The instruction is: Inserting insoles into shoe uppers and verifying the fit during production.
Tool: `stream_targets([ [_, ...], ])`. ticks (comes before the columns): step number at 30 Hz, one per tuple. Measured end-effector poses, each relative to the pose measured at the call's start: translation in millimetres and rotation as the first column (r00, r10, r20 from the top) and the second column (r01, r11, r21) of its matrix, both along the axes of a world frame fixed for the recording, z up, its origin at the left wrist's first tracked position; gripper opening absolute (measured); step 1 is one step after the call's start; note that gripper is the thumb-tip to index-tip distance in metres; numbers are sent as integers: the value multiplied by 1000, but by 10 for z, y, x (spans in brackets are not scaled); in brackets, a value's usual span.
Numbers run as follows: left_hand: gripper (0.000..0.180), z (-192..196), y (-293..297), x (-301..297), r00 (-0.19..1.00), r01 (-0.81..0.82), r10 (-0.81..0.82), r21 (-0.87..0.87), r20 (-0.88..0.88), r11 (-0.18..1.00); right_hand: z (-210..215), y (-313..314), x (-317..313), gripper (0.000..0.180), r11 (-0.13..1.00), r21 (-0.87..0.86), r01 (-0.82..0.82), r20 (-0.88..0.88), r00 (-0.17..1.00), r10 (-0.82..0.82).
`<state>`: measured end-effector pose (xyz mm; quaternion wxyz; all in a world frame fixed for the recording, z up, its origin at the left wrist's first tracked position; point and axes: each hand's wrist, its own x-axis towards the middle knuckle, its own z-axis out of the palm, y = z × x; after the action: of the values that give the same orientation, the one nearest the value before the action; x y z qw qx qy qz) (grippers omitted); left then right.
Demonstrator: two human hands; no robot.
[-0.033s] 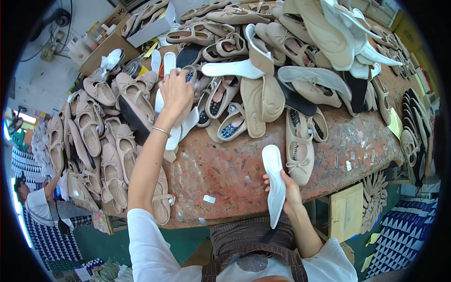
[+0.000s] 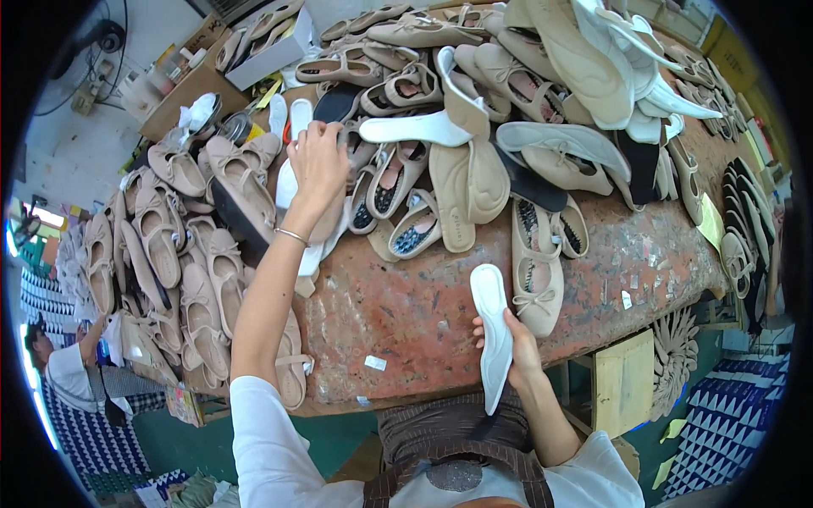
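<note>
And there's a small change at the left hand (image 2: 319,165): a rounded beige fabric form (image 2: 329,222), probably a shoe, now shows under the wrist, where white pieces stood out more clearly a moment ago. That suggests this hand is the busy 1, working among the stock while the other simply holds.

The left arm stretches far forward across the worn reddish tabletop (image 2: 398,313), a thin metal bracelet (image 2: 290,237) at the wrist, the hand back-up with its fingers bent down. They look drawn together, but the fingertips are hidden, so I can't tell what they grip, if anything. Just beside them stands a long white flat piece (image 2: 287,182).

Over to the right hand (image 2: 522,339), hardly changed, elbow bent and close to the body. It has closed around a long, smooth white insole (image 2: 491,322), thumb along 1 edge, fingertips peeking round the other. The insole slants above the table's near edge, rounded end away, narrow tip toward the person. Just beyond lies a beige fabric strap shoe with a bow (image 2: 536,296).
</note>
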<state>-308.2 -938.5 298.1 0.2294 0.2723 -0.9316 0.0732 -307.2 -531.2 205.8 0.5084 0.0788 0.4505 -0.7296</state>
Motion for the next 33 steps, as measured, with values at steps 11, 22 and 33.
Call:
stream_targets([
  [11,20,-74,22,-1421,906,422,-421,-143,41,895,-208,71,-63,57,985,-58,-164,-145,977,154],
  [22,53,68,1618,-2317,951,210,-304,620,48,756,-361,123,-204,54,958,-121,-259,-149,959,241],
  [33,27,1094,656,-1475,985,125,-155,929,-74,348,-313,237,-27,55,942,-229,-245,-102,969,227],
])
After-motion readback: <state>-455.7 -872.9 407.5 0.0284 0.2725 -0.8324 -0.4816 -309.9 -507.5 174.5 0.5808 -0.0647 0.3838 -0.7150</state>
